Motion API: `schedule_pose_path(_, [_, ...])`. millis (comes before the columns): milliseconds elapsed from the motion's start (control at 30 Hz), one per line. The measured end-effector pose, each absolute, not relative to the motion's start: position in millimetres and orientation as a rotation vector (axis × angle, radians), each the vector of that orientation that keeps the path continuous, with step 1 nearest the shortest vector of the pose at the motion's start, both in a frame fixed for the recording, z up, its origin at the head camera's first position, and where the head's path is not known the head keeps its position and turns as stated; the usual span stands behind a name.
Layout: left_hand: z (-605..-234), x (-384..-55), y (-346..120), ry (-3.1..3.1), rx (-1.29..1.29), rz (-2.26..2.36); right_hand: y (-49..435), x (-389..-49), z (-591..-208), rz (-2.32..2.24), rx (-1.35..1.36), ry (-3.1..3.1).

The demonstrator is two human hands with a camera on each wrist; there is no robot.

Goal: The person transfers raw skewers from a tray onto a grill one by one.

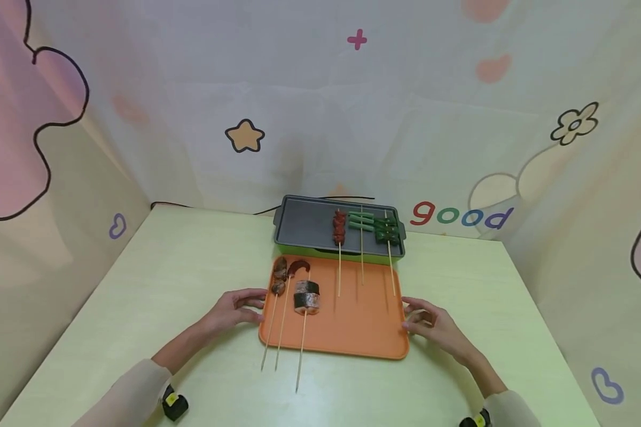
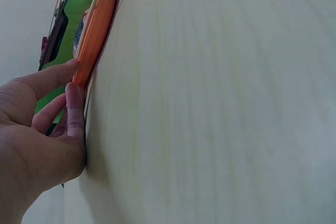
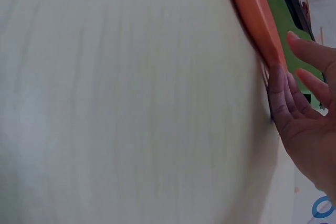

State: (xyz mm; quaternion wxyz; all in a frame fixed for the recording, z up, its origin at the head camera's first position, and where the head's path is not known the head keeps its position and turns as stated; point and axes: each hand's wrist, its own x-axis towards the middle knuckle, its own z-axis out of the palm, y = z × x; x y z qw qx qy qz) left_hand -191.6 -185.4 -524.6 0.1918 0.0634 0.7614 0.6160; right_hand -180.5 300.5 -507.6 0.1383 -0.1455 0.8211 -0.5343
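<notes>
An orange tray (image 1: 347, 332) lies on the table. My left hand (image 1: 235, 308) touches its left edge, thumb tip at the rim in the left wrist view. At the right edge, my right hand (image 1: 432, 326) sets its fingertips against the tray, and in the right wrist view the thumb (image 3: 302, 45) stands off it. On the tray's left half lie a skewer of brown pieces (image 1: 279, 276), a skewer with a curved dark-red piece (image 1: 299, 266) and a skewer of pale, dark-banded slices (image 1: 306, 296). Their sticks stretch past the front rim.
Behind the tray stands a grey grill plate (image 1: 307, 222) on a green base (image 1: 294, 251). It bears a red meat skewer (image 1: 339, 228), a green-stick skewer (image 1: 361, 222) and a leafy-green skewer (image 1: 386, 231), sticks overhanging the tray. A printed curtain (image 1: 310, 89) surrounds the pale table (image 1: 192, 249).
</notes>
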Motion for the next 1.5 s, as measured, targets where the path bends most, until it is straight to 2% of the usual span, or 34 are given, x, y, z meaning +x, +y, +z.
schedule_pose_path(500, [-516, -187, -184, 2.159, 0.176, 1.673, 313, -183, -513, -1.504, -0.406, 2.226])
schedule_pose_path(833, [-502, -146, -197, 2.119, 0.226, 1.679, 309, -185, -518, -1.542, -0.417, 2.207])
schedule_pose_path(1100, [-505, -116, -190, 2.001, 0.138, 1.683, 311, -182, -517, -1.551, -0.395, 2.207])
schedule_pose_path(1500, [-506, -100, -173, 1.756, -0.020, 1.789, 311, -181, -518, -1.554, -0.384, 2.207])
